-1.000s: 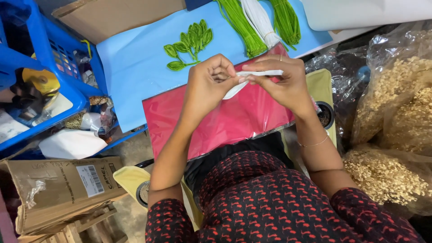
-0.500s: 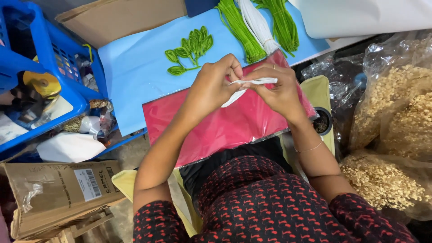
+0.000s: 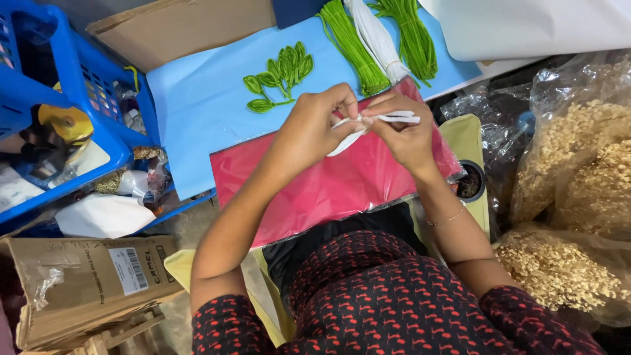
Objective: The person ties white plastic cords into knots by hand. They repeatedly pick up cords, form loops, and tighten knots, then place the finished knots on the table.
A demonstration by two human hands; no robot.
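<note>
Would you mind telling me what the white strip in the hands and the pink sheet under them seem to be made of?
The white strip, pinched by the left hand and right hand, looks like soft, matte cord or fabric: it bends limply. The pink sheet looks like paper or felt in a clear, glossy plastic sleeve, judging by the shiny edge.

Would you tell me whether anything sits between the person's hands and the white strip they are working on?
Nothing visible does. The left hand and right hand both already pinch the white strip directly in their fingertips, holding it above the pink sheet; no other object comes between them.
</note>
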